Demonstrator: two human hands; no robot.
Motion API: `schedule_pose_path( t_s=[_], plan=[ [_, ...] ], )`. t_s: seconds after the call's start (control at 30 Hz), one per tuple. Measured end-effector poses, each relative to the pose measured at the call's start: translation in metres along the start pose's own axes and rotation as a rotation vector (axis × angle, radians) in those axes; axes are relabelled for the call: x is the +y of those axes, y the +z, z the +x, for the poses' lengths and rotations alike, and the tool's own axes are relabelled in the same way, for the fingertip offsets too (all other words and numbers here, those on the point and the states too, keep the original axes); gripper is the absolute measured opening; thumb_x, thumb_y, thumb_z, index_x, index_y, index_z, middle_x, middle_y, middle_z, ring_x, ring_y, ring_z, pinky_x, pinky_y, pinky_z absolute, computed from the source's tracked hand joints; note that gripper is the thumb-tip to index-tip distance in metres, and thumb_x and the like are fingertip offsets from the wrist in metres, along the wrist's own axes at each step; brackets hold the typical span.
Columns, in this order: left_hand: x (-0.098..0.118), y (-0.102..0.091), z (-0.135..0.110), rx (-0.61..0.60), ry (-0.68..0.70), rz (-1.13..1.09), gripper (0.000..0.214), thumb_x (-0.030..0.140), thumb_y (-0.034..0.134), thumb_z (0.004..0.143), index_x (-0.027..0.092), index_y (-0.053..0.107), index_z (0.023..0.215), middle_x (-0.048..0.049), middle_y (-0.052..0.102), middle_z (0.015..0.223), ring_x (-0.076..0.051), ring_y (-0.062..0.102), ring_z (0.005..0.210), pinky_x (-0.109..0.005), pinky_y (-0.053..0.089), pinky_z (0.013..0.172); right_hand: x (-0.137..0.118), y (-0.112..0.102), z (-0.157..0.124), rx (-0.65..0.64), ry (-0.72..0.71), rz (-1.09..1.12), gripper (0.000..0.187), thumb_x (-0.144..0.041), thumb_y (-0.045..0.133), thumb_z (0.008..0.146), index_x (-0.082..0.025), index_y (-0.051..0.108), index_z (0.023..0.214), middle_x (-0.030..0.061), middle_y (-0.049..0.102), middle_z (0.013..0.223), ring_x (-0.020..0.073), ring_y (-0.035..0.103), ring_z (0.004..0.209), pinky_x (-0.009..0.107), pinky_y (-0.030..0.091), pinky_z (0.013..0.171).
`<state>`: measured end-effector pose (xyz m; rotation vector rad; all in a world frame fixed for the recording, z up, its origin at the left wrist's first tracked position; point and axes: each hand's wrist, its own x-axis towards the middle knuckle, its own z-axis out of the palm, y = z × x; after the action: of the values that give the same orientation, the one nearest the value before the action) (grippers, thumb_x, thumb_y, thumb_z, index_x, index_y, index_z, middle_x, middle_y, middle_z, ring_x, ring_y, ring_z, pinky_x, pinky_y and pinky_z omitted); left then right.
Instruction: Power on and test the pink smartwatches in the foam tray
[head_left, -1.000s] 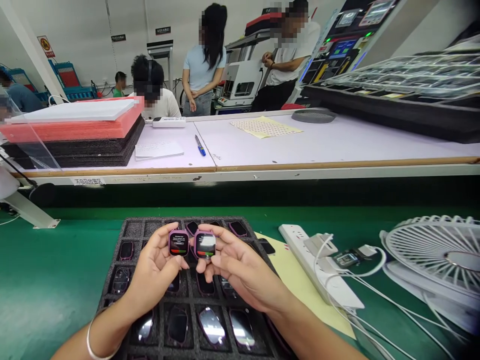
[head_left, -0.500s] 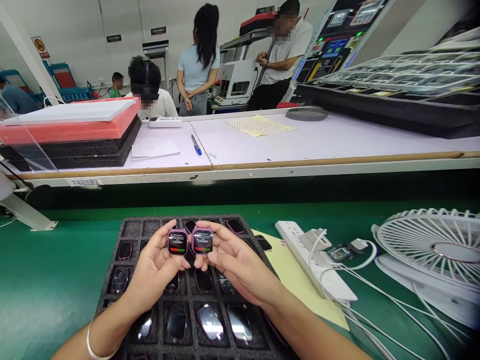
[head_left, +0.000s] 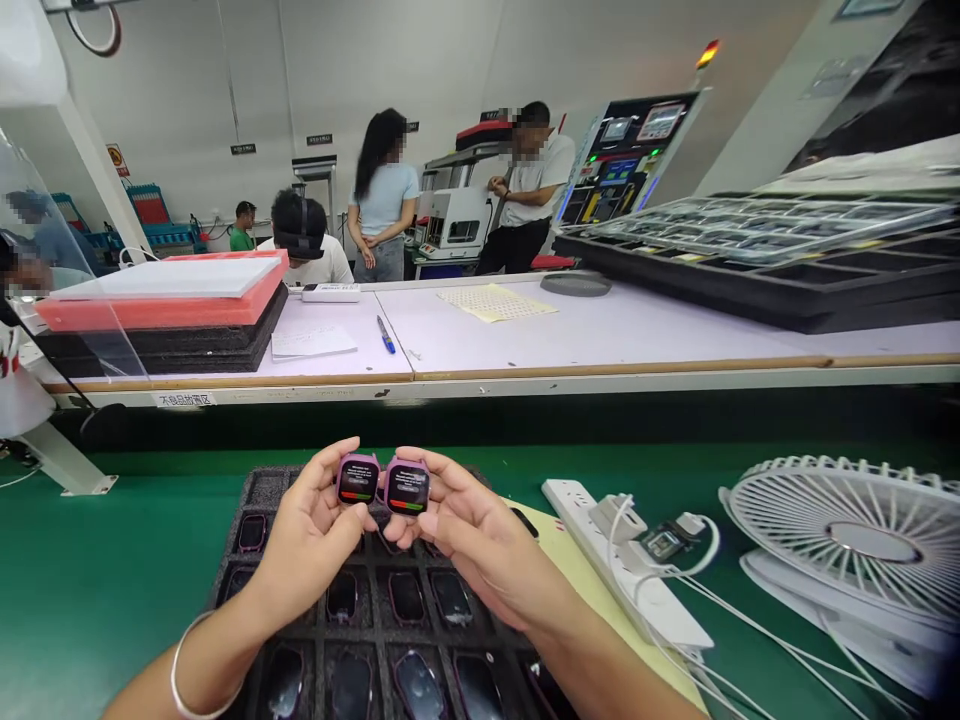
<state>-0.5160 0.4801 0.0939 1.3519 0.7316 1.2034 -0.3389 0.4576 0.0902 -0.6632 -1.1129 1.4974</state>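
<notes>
Two purple smartwatch bodies without straps are held up side by side, their lit screens facing me with small text and a red and green bar. My left hand (head_left: 309, 525) grips the left smartwatch (head_left: 358, 481) by its edges between fingers and thumb. The right smartwatch (head_left: 407, 487) sits in my right hand (head_left: 472, 525), the thumb at its lower edge. Beneath both hands lies a black foam tray (head_left: 315, 640) whose compartments hold several more watches with dark screens. My hands and forearms hide part of the tray.
Right of the tray are a yellow sheet (head_left: 559, 545), a white power strip (head_left: 581, 505) with plugs and cables, and a white fan (head_left: 832, 540). A raised shelf (head_left: 480, 345) behind carries foam stacks, a pen (head_left: 385, 335) and black trays (head_left: 750, 285). Several people are beyond.
The camera view has tilted up, so the background sits lower in the picture. Both hands still hold the two smartwatches in nearly the same position.
</notes>
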Motion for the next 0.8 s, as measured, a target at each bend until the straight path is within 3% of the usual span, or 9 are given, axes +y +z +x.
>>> schedule_pose_path(
  t_s=[0.23, 0.33, 0.5, 0.67, 0.8],
  plan=[
    [0.037, 0.003, 0.021, 0.109, 0.217, 0.011, 0.051, 0.021, 0.071, 0.077, 0.019, 0.053, 0.125, -0.0071, 0.063, 0.108, -0.013, 0.062, 0.076, -0.024, 0.055, 0.066, -0.036, 0.018, 0.028, -0.023, -0.15, -0.029, 0.048, -0.026, 0.074, 0.077, -0.022, 0.056, 0.122, 0.0079, 0.065, 0.11, 0.0183, 0.065, 0.075, 0.035, 0.053, 0.071],
    [0.035, 0.002, 0.022, 0.15, 0.229, 0.01, 0.052, 0.022, 0.072, 0.076, 0.02, 0.054, 0.124, -0.0066, 0.063, 0.105, -0.013, 0.062, 0.077, -0.023, 0.055, 0.065, -0.033, 0.019, 0.033, -0.005, -0.174, -0.028, 0.047, -0.025, 0.074, 0.077, -0.022, 0.056, 0.12, 0.0082, 0.065, 0.113, 0.0164, 0.064, 0.072, 0.033, 0.053, 0.069],
    [0.025, 0.001, 0.016, 0.111, 0.189, 0.004, 0.05, 0.021, 0.073, 0.075, 0.019, 0.055, 0.122, -0.0092, 0.065, 0.109, -0.017, 0.064, 0.086, -0.024, 0.055, 0.067, -0.022, 0.016, 0.029, -0.038, -0.156, -0.065, 0.047, -0.025, 0.074, 0.078, -0.022, 0.057, 0.122, 0.0056, 0.065, 0.104, 0.0164, 0.064, 0.073, 0.033, 0.054, 0.071],
    [0.025, 0.002, 0.014, 0.089, 0.178, -0.001, 0.048, 0.016, 0.07, 0.076, 0.019, 0.054, 0.121, -0.0074, 0.064, 0.107, -0.011, 0.062, 0.074, -0.024, 0.055, 0.068, -0.02, 0.012, 0.029, -0.071, -0.164, -0.058, 0.048, -0.022, 0.072, 0.079, -0.022, 0.056, 0.123, 0.0058, 0.063, 0.107, 0.0158, 0.065, 0.075, 0.032, 0.054, 0.072],
    [0.024, 0.004, 0.015, 0.1, 0.177, 0.006, 0.048, 0.014, 0.07, 0.075, 0.02, 0.055, 0.12, -0.0065, 0.064, 0.106, -0.014, 0.064, 0.082, -0.024, 0.056, 0.071, -0.02, 0.011, 0.029, -0.066, -0.182, -0.08, 0.046, -0.022, 0.07, 0.081, -0.023, 0.055, 0.124, 0.0057, 0.063, 0.106, 0.0163, 0.064, 0.075, 0.033, 0.054, 0.072]
  ],
)
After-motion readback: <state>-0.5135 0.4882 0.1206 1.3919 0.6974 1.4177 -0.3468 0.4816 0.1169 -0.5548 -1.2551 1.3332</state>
